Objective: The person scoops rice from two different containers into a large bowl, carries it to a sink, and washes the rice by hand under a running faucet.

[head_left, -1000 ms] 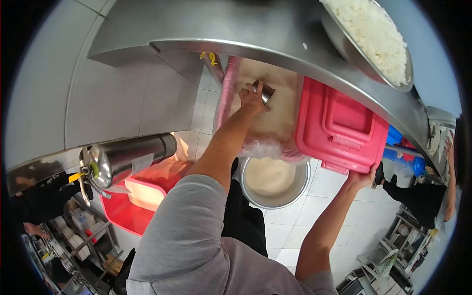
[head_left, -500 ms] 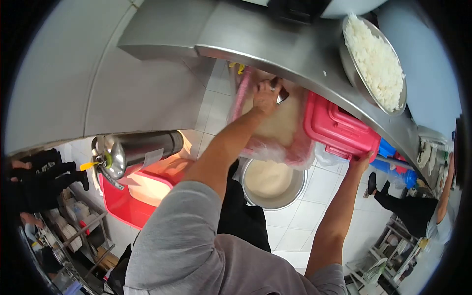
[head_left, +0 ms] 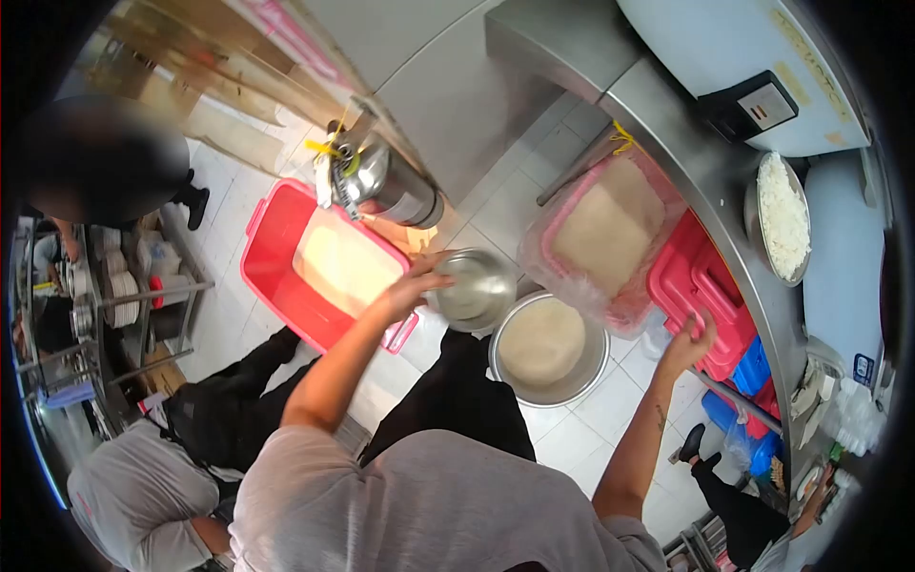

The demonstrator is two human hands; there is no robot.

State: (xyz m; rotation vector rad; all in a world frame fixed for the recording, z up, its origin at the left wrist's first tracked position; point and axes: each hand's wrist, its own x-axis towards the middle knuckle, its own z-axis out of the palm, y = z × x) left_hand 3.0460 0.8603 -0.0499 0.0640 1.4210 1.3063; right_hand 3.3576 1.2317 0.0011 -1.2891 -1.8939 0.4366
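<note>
My left hand grips the rim of a shiny metal bowl, blurred by motion and tipped toward me with its inside showing. Just right of the bowl, a round metal pot on the tiled floor holds a pale grain that looks like uncooked rice. My right hand has its fingers apart and overlaps the near edge of a pink lid. Between pot and counter stands a pink bin lined with clear plastic, with more pale grain inside.
A red tub with a pale layer stands left, beside a steel cylinder. Along the right runs a metal counter bearing a bowl of cooked rice. One person is close at lower left; others are farther off.
My left hand has drawn the metal bowl out of the pink bin, leftward past the pot. My right hand has come off the lid's edge. The view has turned left, bringing in another person.
</note>
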